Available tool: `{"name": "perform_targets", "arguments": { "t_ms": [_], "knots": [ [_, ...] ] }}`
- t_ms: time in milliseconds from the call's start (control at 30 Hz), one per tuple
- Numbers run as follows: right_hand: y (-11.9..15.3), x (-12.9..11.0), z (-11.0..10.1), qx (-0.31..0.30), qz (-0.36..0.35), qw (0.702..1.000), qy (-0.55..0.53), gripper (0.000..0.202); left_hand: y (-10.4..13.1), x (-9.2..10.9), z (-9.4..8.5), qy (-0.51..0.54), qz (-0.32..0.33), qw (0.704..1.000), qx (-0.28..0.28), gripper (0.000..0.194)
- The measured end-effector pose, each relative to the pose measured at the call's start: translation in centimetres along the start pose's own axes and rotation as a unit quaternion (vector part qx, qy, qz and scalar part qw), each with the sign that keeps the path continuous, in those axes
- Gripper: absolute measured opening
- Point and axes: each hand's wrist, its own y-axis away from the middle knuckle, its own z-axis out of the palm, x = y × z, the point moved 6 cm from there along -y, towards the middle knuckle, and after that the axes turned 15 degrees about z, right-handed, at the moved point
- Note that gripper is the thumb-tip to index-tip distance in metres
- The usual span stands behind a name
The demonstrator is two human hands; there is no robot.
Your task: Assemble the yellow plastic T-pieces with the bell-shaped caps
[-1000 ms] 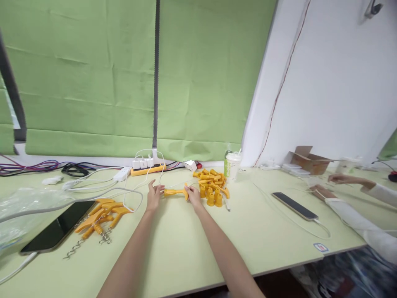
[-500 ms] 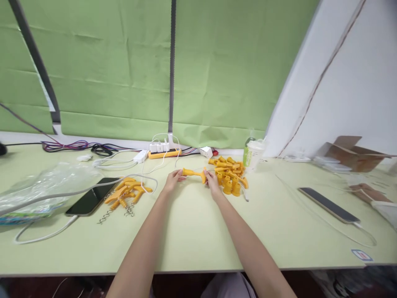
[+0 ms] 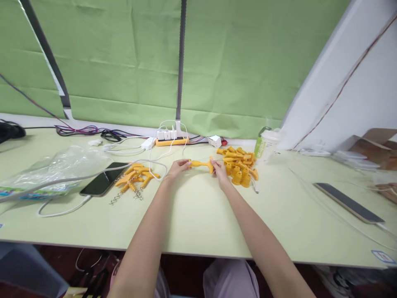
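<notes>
A yellow T-handled piece (image 3: pixel 201 164) is held level between both hands above the table. My left hand (image 3: pixel 177 169) grips its narrow left end; any metal there is hidden. My right hand (image 3: pixel 219 169) pinches the wide crossbar at its right end. Just right of my right hand lies a heap of yellow parts (image 3: pixel 240 159), with several small cups standing at its front. To the left is a smaller pile of yellow handles (image 3: pixel 133 177), some with metal corkscrew spirals pointing toward the table's front edge.
A dark phone (image 3: pixel 104 180) and a clear plastic bag (image 3: pixel 62 169) lie at the left, crossed by a white cable. Behind stands a yellow power strip (image 3: pixel 172 141). A drink cup (image 3: pixel 269 147) is behind the heap. Another phone (image 3: pixel 349 203) and a person's hand (image 3: pixel 387 191) are at right.
The view has shifted, so the table's things appear higher and mostly further right. Both hands still hold the yellow piece in nearly the same pose.
</notes>
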Motion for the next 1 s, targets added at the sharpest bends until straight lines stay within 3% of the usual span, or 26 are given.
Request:
{"name": "perform_targets", "arguments": {
  "t_ms": [400,1000],
  "knots": [
    [0.4,-0.6,0.4,-0.016,-0.037,0.999,0.003,0.049,-0.8,-1.3,-0.9,0.047,-0.004,0.999,0.004,0.063],
    [0.0,-0.3,0.1,-0.008,-0.027,1.000,-0.007,0.048,-0.5,0.0,-0.7,-0.028,0.001,1.000,-0.011,0.060]
  ]
}}
